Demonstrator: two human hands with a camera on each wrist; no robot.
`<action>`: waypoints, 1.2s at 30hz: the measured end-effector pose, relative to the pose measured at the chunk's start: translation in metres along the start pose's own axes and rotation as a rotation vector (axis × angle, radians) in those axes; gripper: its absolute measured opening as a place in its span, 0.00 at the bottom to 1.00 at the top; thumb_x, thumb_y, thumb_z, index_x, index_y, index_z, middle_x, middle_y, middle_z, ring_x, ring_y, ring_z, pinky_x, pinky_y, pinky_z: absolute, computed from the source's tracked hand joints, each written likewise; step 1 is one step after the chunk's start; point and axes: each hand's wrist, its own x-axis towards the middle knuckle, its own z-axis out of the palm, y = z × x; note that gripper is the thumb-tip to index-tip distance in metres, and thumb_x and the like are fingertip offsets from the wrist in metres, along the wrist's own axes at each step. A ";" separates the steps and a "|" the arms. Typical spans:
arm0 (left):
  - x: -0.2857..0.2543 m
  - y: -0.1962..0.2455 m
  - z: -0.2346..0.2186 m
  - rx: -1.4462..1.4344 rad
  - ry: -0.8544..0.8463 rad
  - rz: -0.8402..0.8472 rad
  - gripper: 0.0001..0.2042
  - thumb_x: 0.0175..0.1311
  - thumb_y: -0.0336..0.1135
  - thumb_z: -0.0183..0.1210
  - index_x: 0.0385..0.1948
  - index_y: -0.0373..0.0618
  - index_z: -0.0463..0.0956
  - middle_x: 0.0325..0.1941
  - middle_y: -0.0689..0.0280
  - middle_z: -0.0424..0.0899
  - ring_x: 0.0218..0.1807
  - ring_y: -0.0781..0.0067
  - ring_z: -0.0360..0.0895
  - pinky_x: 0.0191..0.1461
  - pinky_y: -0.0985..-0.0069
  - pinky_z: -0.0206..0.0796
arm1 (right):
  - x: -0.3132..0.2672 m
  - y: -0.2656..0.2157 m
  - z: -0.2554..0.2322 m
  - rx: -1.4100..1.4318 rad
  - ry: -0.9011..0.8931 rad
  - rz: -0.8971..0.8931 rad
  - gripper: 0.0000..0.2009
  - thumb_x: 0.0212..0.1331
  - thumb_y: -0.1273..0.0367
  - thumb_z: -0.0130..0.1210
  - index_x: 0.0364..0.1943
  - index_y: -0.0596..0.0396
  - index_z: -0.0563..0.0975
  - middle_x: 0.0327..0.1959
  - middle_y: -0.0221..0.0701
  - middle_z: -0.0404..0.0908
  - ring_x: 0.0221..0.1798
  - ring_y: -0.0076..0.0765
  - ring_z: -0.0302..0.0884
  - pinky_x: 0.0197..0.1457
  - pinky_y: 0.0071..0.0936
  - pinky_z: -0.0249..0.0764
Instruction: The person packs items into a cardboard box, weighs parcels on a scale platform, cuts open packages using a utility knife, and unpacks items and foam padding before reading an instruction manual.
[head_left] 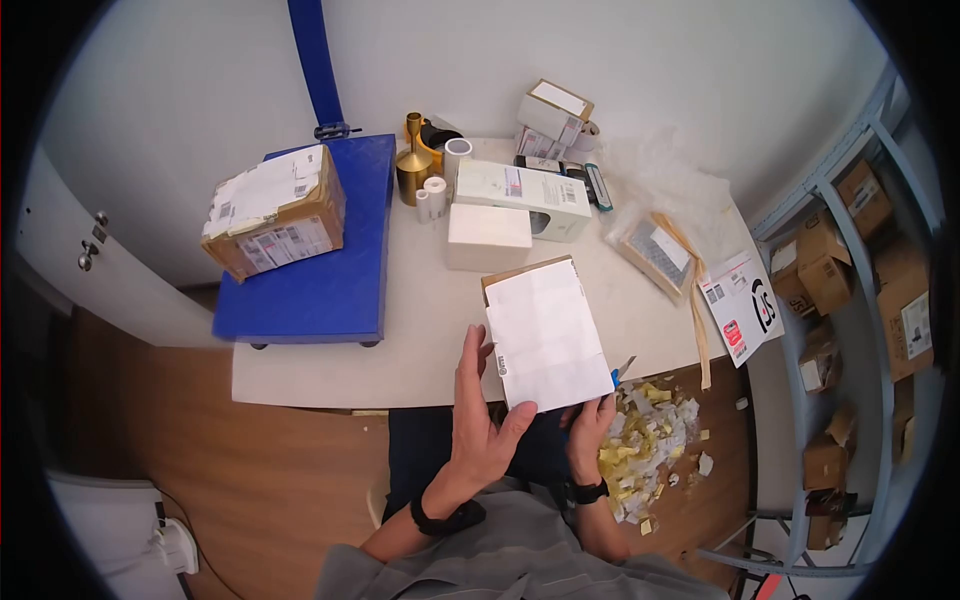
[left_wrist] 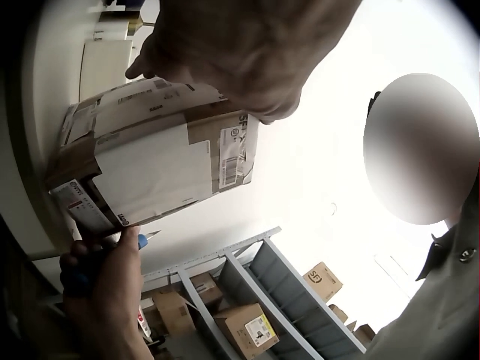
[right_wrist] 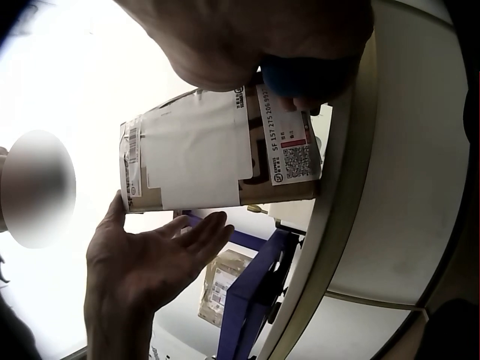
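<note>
A carton covered with white labels [head_left: 548, 335] is held up at the table's front edge, tilted. My left hand [head_left: 480, 425] is at its left side, the thumb against the near corner; in the right wrist view the left hand [right_wrist: 142, 266] has its fingers spread under the carton [right_wrist: 199, 154]. My right hand [head_left: 590, 435] is at the near right corner, fingers curled round a blue-handled knife [head_left: 616, 378] whose blade points outward. The left wrist view shows that knife [left_wrist: 142, 241] in the right hand [left_wrist: 112, 289], just below the carton [left_wrist: 154, 176].
A taped parcel [head_left: 275, 215] sits on a blue scale [head_left: 300, 310] at the left. White boxes [head_left: 490, 235], rolls [head_left: 430, 200] and a brass vessel [head_left: 413, 170] stand at the back. Bubble wrap [head_left: 670, 190] lies right. Shelves [head_left: 830, 230] hold cartons; scraps [head_left: 650, 440] cover the floor.
</note>
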 end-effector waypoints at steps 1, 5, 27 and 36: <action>0.005 0.000 0.004 -0.083 0.004 0.036 0.50 0.73 0.62 0.57 0.81 0.35 0.39 0.82 0.42 0.52 0.81 0.49 0.55 0.80 0.59 0.50 | 0.001 0.003 -0.001 -0.005 0.001 -0.007 0.20 0.82 0.56 0.44 0.53 0.61 0.78 0.16 0.23 0.71 0.14 0.18 0.66 0.17 0.18 0.62; 0.018 -0.006 0.018 -0.246 -0.060 0.119 0.51 0.74 0.62 0.55 0.81 0.33 0.35 0.85 0.42 0.41 0.85 0.49 0.45 0.83 0.59 0.43 | 0.002 0.011 -0.003 -0.014 -0.004 -0.013 0.18 0.83 0.57 0.42 0.44 0.57 0.76 0.15 0.25 0.71 0.14 0.20 0.66 0.17 0.20 0.62; 0.021 -0.033 0.014 0.102 -0.004 0.179 0.47 0.69 0.52 0.64 0.79 0.31 0.47 0.81 0.39 0.58 0.82 0.44 0.57 0.80 0.58 0.53 | -0.013 -0.014 0.004 -0.027 0.056 0.000 0.15 0.78 0.62 0.53 0.52 0.62 0.78 0.25 0.25 0.78 0.18 0.16 0.69 0.20 0.18 0.65; 0.005 -0.023 0.019 0.154 0.099 0.125 0.50 0.52 0.43 0.81 0.74 0.32 0.59 0.73 0.46 0.68 0.70 0.45 0.70 0.72 0.58 0.63 | -0.043 -0.056 0.014 0.035 -0.130 -0.185 0.14 0.68 0.73 0.62 0.54 0.66 0.80 0.27 0.26 0.80 0.22 0.15 0.72 0.25 0.18 0.67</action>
